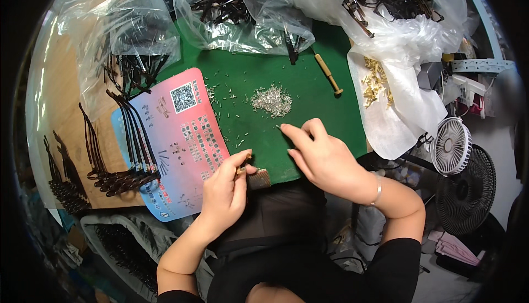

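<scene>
My left hand [225, 190] is closed, thumb and fingers pinching a small gold-coloured metal piece [242, 169] by the table's front edge. Most of that piece is covered by the fingers. My right hand [333, 165] reaches over the green mat [325, 118], palm down. Its index fingertip touches the mat beside a tiny dark sliver, while the thumb tip stays apart. Just beyond that fingertip lies a heap of small silver screws [271, 102], with more scattered to its left. A thin screwdriver with a brass-coloured handle [328, 74] rests farther back.
Clear plastic bags [242, 33] of dark eyeglass parts line the back. Gold-coloured pieces [376, 82] lie on white paper at right. Bundled dark eyeglass temples [132, 132] cover part of a pink-and-blue printed sheet [193, 126]. A white fan [451, 146] stands right.
</scene>
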`<act>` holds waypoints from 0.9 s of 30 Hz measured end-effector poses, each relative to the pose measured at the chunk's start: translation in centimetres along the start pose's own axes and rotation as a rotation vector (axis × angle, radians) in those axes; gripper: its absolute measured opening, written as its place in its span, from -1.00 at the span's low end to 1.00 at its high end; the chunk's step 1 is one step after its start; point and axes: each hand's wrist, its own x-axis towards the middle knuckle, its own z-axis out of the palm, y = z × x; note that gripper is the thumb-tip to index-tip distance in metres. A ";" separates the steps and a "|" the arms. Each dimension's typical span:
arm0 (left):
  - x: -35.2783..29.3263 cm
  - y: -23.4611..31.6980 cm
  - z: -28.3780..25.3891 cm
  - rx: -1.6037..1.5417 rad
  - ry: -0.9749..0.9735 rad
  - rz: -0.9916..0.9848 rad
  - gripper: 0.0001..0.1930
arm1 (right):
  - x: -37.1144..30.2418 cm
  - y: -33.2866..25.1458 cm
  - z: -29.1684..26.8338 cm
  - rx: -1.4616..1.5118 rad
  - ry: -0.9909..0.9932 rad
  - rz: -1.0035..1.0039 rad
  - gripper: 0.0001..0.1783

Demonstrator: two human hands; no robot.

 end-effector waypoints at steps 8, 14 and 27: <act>0.1 0.4 -0.2 0.015 -0.004 -0.010 -0.63 | 0.0 0.1 1.2 -0.199 0.115 -0.059 -0.51; 0.2 0.3 -0.1 -0.039 -0.012 -0.029 -0.64 | 0.1 0.2 1.3 -0.226 0.121 -0.088 -0.46; 0.0 0.7 -0.1 -0.147 0.044 -0.147 -0.72 | 0.5 -0.7 0.7 -0.083 -0.009 -0.064 -0.59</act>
